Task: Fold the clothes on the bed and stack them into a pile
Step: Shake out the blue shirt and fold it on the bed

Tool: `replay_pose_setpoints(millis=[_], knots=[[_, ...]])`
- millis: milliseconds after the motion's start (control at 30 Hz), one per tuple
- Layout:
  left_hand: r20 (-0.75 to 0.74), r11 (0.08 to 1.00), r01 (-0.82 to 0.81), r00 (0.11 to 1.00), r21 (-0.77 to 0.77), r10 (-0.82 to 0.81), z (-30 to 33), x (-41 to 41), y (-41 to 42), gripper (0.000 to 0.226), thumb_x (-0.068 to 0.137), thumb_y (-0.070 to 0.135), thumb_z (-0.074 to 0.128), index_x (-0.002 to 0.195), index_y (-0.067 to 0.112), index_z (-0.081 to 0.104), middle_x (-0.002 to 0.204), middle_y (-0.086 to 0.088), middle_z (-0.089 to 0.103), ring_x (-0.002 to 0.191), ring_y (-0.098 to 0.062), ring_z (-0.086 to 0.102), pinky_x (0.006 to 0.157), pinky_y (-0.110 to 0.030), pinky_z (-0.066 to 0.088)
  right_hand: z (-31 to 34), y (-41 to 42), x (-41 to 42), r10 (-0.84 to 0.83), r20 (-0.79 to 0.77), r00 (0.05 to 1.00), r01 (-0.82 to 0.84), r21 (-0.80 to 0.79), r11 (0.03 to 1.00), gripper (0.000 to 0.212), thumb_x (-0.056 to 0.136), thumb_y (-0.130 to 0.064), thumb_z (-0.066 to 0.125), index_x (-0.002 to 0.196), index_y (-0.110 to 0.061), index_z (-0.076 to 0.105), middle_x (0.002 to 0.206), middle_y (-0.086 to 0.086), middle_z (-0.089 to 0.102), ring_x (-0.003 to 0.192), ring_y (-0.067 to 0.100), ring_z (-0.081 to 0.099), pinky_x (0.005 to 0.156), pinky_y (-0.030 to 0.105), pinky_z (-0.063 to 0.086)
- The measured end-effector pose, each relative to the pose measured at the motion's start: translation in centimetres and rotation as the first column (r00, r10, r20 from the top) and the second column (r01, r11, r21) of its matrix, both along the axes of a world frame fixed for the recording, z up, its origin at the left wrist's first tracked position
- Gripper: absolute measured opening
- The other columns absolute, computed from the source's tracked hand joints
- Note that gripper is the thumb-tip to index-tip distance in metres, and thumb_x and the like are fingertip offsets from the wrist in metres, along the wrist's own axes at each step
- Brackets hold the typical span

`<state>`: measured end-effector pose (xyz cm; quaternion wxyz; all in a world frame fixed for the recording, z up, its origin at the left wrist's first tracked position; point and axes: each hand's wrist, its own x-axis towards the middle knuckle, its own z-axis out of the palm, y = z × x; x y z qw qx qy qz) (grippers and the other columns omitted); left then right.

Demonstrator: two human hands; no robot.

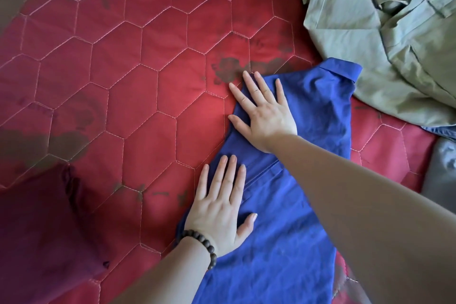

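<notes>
I see one blue garment [283, 217] at lower center, my left hand [219, 212] and right hand [265, 113] both flat on it, fingers straight; one olive garment [370, 39] lies upper right.

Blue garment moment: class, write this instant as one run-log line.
stage: smoothing fold | left hand: flat on blue garment | right hand: flat on it, farther up | olive garment: unfolded, crumpled | red quilt: underneath

blue garment [291, 242] ran off bottom edge, part under both forearms | green garment [385, 39] cut by top/right edges | grey item [441, 170] cut at right, kind unclear | bed [123, 81] corners blurred
</notes>
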<state>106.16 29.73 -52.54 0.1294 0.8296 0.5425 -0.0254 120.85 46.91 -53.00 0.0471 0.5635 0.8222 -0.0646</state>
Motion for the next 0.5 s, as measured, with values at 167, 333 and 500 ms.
replay_pose_setpoints(millis=[167,333,500], knots=[[-0.024,1.0,-0.012,1.0,-0.006,0.012,0.4,0.0,0.2,0.092,0.081,0.058,0.045,0.152,0.003,0.022,0.16,-0.019,0.014,0.15,-0.031,0.009,0.117,-0.056,0.016,0.8,0.5,-0.4,-0.046,0.039,0.998,0.045,0.037,0.998,0.07,0.094,-0.066,0.014,0.154,-0.033,0.005,0.164,0.0,-0.001,0.15,0.017,-0.004,0.118,0.056,-0.007],[-0.058,1.0,-0.013,0.998,-0.024,0.011,0.5,0.1,0.4,0.087,0.08,0.057,0.045,0.146,0.001,0.034,0.156,-0.02,0.026,0.148,-0.032,0.017,0.117,-0.056,0.017,1.2,-6.0,-1.3,0.014,-0.122,0.992,0.002,0.126,0.992,0.064,0.097,-0.043,0.033,0.153,-0.013,0.024,0.161,0.004,0.018,0.149,0.019,0.011,0.12,0.053,0.001],[-0.084,1.0,-0.012,0.996,-0.016,0.01,0.5,0.2,0.2,0.086,0.081,0.057,0.042,0.146,0.001,0.033,0.157,-0.019,0.024,0.149,-0.032,0.015,0.118,-0.056,0.015,0.6,-7.5,-0.2,-0.014,-0.072,0.997,0.014,0.004,1.0,0.062,0.097,-0.047,0.022,0.155,-0.024,0.017,0.162,-0.002,0.012,0.15,0.016,0.007,0.118,0.056,0.0]])
